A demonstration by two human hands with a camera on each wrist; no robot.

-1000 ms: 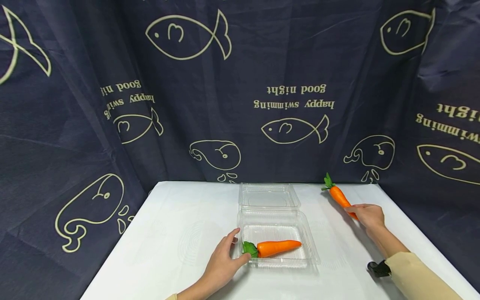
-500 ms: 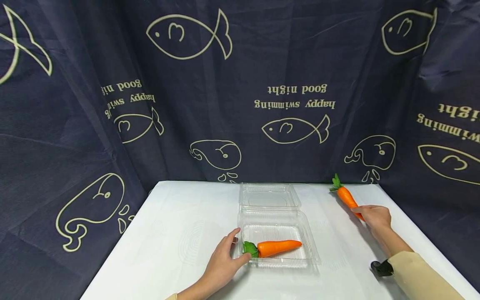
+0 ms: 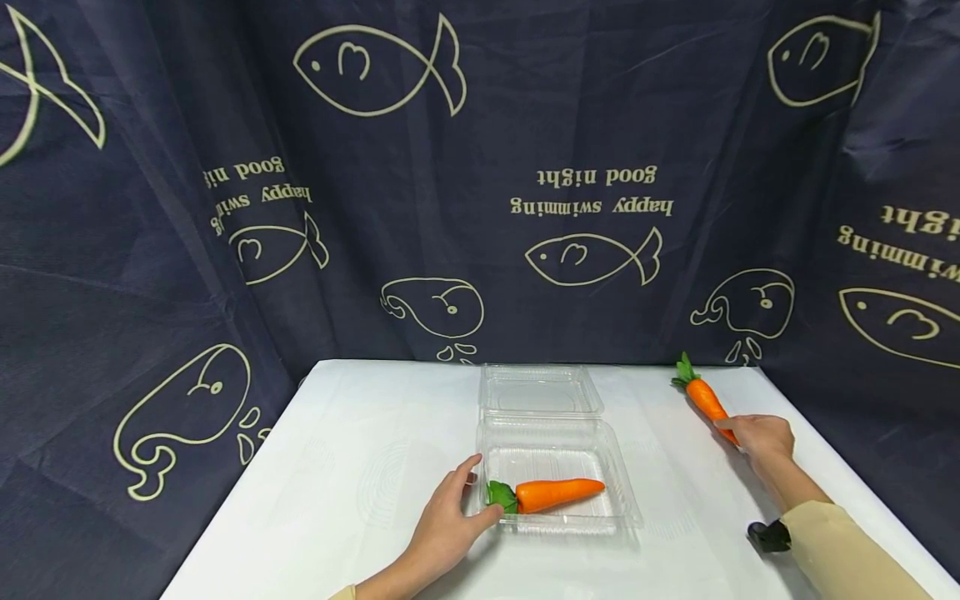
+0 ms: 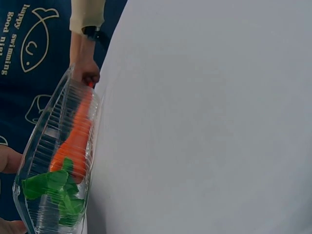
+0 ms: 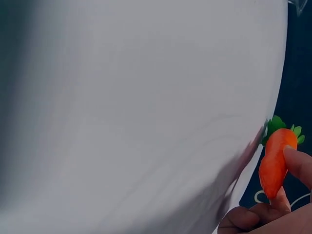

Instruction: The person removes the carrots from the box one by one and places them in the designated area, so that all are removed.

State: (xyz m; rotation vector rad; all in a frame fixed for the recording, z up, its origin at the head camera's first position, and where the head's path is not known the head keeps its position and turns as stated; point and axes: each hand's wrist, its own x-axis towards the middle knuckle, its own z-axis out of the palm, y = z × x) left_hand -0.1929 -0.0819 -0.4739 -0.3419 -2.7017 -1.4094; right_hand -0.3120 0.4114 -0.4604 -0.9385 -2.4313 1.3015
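A clear plastic clamshell box [image 3: 551,523] stands with its lid folded back on the white table, an orange carrot [image 3: 558,494] with green leaves lying inside. At the box's near left corner is my left hand [image 3: 450,521], thumb by the front rim and spread fingers along the left side. In the left wrist view, leaves [image 4: 58,187] show through the ribbed wall. My right hand [image 3: 761,442] pinches a second carrot [image 3: 707,398] near its narrow tip, right of the box. That carrot's leafy end points to the back; its tip is partly hidden by fingers.
The hinged lid [image 3: 538,392] lies behind the box, near the table's back edge. A dark fabric curtain [image 3: 480,167] printed with fish encloses the table [image 3: 337,467] at the back and sides. A black strap device [image 3: 768,536] sits at the right wrist.
My right hand has shifted a little to the right with its carrot. The left hand, the box and the carrot in it stay in place.
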